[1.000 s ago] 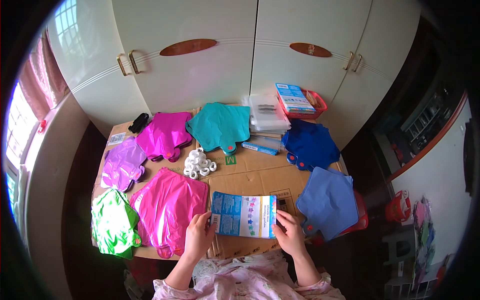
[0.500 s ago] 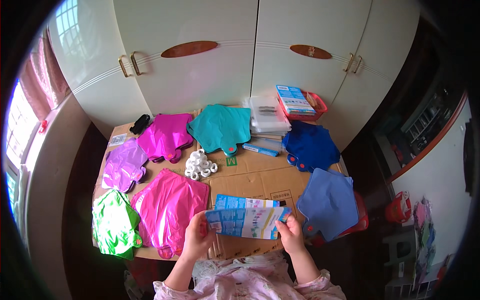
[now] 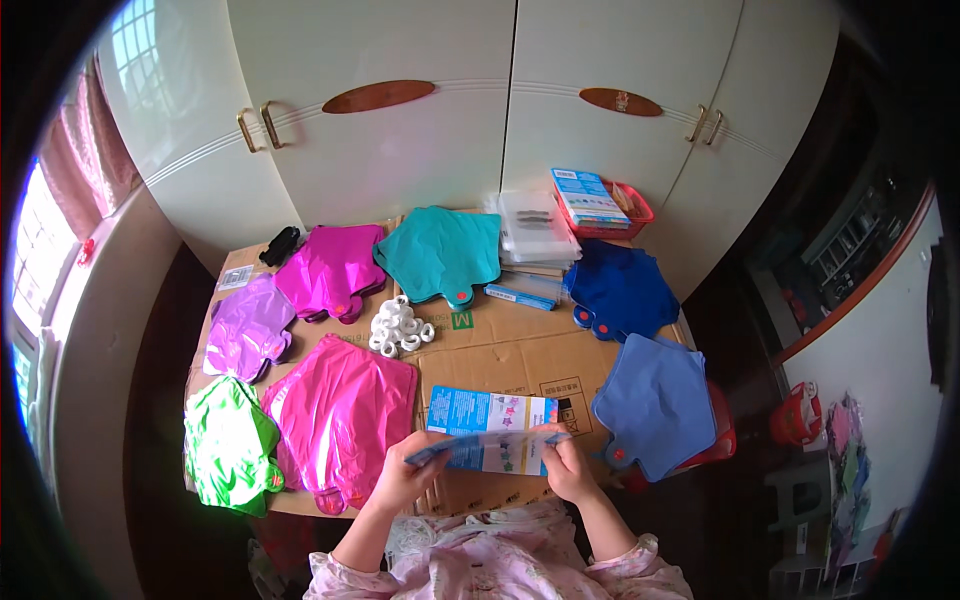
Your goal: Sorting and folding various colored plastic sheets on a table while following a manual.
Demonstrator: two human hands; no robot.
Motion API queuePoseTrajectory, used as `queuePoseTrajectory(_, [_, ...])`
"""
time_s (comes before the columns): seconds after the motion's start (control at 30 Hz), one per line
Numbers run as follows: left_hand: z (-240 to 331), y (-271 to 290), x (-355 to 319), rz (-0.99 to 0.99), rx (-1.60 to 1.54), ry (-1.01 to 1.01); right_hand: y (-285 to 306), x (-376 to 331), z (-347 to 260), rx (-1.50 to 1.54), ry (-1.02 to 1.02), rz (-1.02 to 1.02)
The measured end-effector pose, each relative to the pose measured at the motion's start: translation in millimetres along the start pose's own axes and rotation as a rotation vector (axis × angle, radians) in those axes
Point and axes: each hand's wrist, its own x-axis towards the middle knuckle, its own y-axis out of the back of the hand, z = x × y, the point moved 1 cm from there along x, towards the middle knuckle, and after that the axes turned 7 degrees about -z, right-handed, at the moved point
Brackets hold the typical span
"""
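Between my two hands is a blue and white printed card [image 3: 500, 437], tilted so that it shows nearly edge-on. My left hand [image 3: 402, 468] is closed on its left end, my right hand [image 3: 570, 470] pinches its right end. Just beneath it, a second blue and white printed card [image 3: 525, 412] lies flat on the cardboard [image 3: 500, 360], partly covered by the held one. Left of my left hand lies a stack of flat hot pink foil balloons [image 3: 345, 420]. Right of my right hand lies a light blue stack of flat foil balloons [image 3: 658, 405].
Flat foil balloon stacks ring the cardboard: green [image 3: 230, 435], lilac [image 3: 248, 325], magenta [image 3: 325, 265], teal [image 3: 440, 250], dark blue [image 3: 625, 290]. White ribbon rolls [image 3: 400, 325] lie mid-left. Clear plastic sleeves [image 3: 535, 225] and a red basket [image 3: 640, 215] with cards stand before the cabinet [image 3: 400, 150].
The held card has tipped from showing its printed face to nearly edge-on. More of the card lying beneath now shows. Both hands keep hold of its ends.
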Motion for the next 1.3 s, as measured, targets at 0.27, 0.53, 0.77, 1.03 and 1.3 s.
queuePoseTrajectory(0.27, [19, 57, -116, 0.124, 0.061, 0.056, -63, 3, -62, -0.041, 0.066, -0.201])
queuePoseTrajectory(0.53, [43, 65, -316, 0.814, -0.193, 0.411, -243, -10, -69, 0.137, 0.033, -0.715])
queuePoseTrajectory(0.77, [23, 53, -392, 0.958, -0.055, 0.671, -398, -56, 11, 0.104, -0.100, -0.911])
queuePoseTrajectory(1.03, [-45, 46, -424, 1.125, -0.167, 0.719, -443, -70, 68, -0.064, -0.192, -1.229])
queuePoseTrajectory(1.3, [-185, 42, -450, 1.172, 0.081, 0.891, -412, -53, 104, -0.078, -0.423, -1.223])
